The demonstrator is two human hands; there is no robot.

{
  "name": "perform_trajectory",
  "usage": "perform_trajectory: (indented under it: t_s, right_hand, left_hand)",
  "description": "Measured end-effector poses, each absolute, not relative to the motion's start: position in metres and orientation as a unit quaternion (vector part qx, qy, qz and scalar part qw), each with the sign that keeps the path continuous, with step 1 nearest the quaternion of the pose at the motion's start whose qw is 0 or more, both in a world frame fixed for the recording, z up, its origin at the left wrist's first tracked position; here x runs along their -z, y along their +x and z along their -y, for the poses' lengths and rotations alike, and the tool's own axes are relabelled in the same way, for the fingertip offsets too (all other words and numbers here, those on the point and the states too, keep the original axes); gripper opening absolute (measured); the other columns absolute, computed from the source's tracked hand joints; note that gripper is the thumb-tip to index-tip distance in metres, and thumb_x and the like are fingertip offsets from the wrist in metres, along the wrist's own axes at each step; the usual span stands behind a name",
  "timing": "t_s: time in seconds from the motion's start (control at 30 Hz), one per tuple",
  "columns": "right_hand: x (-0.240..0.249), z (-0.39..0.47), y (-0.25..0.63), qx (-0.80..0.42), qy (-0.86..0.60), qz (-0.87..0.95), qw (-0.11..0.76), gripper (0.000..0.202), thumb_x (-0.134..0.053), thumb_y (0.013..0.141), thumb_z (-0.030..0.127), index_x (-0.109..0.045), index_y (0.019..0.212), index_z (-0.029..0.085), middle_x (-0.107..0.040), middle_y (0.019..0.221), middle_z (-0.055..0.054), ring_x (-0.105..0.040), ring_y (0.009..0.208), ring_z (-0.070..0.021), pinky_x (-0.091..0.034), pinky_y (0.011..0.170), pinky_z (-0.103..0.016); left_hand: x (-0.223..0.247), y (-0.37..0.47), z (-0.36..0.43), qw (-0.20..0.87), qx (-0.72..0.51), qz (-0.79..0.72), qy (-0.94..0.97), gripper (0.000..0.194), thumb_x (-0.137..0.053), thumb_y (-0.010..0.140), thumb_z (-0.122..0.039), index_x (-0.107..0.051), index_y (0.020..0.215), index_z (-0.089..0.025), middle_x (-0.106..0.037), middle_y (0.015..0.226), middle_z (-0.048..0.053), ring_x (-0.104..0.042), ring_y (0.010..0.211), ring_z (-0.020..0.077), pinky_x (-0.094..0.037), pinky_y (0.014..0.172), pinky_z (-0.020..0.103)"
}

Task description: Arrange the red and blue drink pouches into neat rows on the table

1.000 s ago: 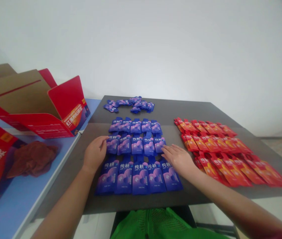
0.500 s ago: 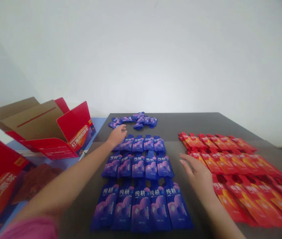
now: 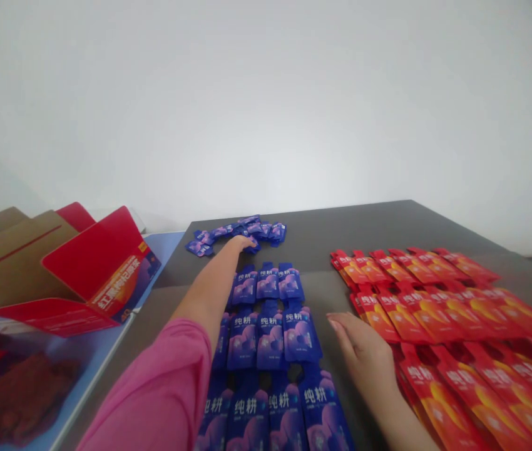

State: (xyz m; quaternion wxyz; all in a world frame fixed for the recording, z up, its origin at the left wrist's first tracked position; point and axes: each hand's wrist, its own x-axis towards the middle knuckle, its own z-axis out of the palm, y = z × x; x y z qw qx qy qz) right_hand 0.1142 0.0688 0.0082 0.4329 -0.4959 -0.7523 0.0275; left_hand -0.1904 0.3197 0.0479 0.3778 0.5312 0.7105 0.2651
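Note:
My left hand (image 3: 243,243) reaches to the loose pile of blue pouches (image 3: 228,230) at the table's far left, its fingers closed at a pouch in the front of the pile. Nearer to me, blue pouches (image 3: 270,335) lie in three rows, partly covered by my left arm. Between these rows and the red pouches, my right hand (image 3: 362,344) hovers with its thumb and fingers held near each other; whether anything is between them cannot be made out. Rows of overlapping red pouches (image 3: 439,310) cover the right side.
An open red carton (image 3: 106,269) with brown inner flaps stands left of the dark table (image 3: 341,232), on a blue surface (image 3: 156,247). Nearer at the lower left is another red box with a brown crumpled item (image 3: 31,388). A white wall rises behind.
My left hand has moved forward and right, from the pile's near left to its front middle. My right hand stays beside the blue rows. The view has shifted slightly.

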Motion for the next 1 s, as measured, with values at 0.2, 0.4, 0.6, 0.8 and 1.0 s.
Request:
perform_trajectory:
  t_s: [0.2,0.4,0.6,0.8,1.0]
  right_hand:
    - [-0.014,-0.065,0.112,-0.070,-0.499,0.746,0.435,0.031,-0.043,0.097,0.036,-0.071,0.095,0.023,-0.074,0.094,-0.006,-0.070,0.088,-0.0217,-0.054,0.089,-0.039]
    - [-0.010,-0.069,0.110,-0.104,-0.522,0.724,0.438,0.036,-0.041,0.097,0.039,-0.071,0.092,0.022,-0.074,0.093,-0.008,-0.070,0.087,-0.0224,-0.054,0.077,-0.034]
    - [-0.016,-0.069,0.109,-0.196,-0.557,0.663,0.460,0.037,-0.047,0.092,0.048,-0.071,0.092,0.019,-0.074,0.096,-0.010,-0.068,0.091,-0.0251,-0.052,0.083,-0.038]
    - [-0.070,-0.020,0.077,-0.384,-0.468,0.616,0.504,0.040,-0.053,0.087,0.053,-0.063,0.107,0.019,-0.073,0.088,-0.006,-0.069,0.080,-0.0207,-0.054,0.078,-0.036]
    - [-0.071,0.024,0.026,-0.513,-0.456,0.579,0.440,0.049,-0.063,0.076,0.051,-0.052,0.113,0.021,-0.058,0.057,0.006,-0.061,0.052,-0.0176,-0.048,0.050,-0.030]
  left_hand:
    - [-0.066,-0.190,-0.313,0.451,-0.245,-0.735,0.442,0.031,-0.058,0.093,-0.034,-0.058,0.118,-0.015,-0.062,0.114,0.009,-0.063,0.095,0.0189,-0.055,0.080,0.038]
    - [-0.103,-0.190,-0.272,0.513,-0.298,-0.695,0.406,0.004,-0.063,0.087,-0.015,-0.066,0.089,-0.013,-0.068,0.075,0.005,-0.063,0.070,0.0116,-0.054,0.071,0.023]
    - [-0.125,-0.172,-0.175,0.553,-0.364,-0.615,0.429,0.010,-0.067,0.083,-0.019,-0.065,0.092,-0.015,-0.071,0.084,0.004,-0.065,0.077,0.0116,-0.053,0.079,0.025]
    - [-0.119,-0.147,-0.053,0.582,-0.401,-0.521,0.480,0.031,-0.074,0.075,-0.025,-0.063,0.102,-0.016,-0.070,0.094,0.004,-0.066,0.084,0.0168,-0.054,0.078,0.030]
    - [-0.106,-0.143,0.037,0.497,-0.381,-0.571,0.531,0.041,-0.077,0.073,-0.037,-0.062,0.106,-0.016,-0.067,0.108,0.007,-0.063,0.103,0.0244,-0.054,0.084,0.033]
